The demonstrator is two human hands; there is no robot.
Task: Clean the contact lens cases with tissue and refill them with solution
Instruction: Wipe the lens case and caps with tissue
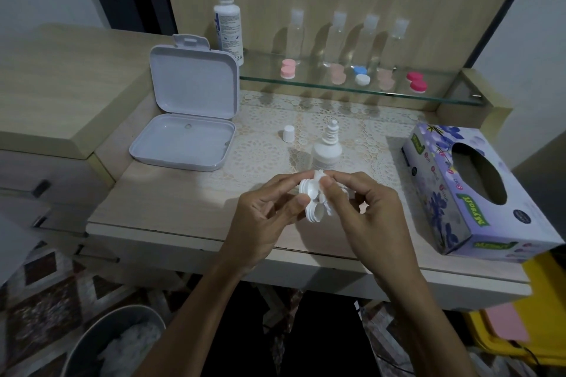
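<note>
Bottom left, a grey bin (101,346) with crumpled white tissue inside sits on the floor. On the wooden table (171,202), an open white hinged box (190,113) stands with its lid up, nothing visible in it. Behind it a tall solution bottle (228,15) stands upright. A glass shelf (361,89) runs right of that, carrying four clear small bottles (333,40) and closed lens cases: light pink (288,68), peach (337,73), blue-and-white (362,74), another peach (385,78), hot pink (416,81). Below on the lace mat (263,144), a loose white cap (288,133) stands beside a small uncapped white bottle (327,147).

Centre front, above the table edge: left hand (263,217) grips the open white lens case (311,199), fingers curled on it, both wells facing the camera. Right hand (364,202) pinches something white and scalloped-edged (320,176) against the case; cap or tissue, cannot tell. The hands nearly touch.

Right, a floral tissue box (477,193) lies on the table, opening up. Below it, a yellow container (520,330) with a pink surface.
</note>
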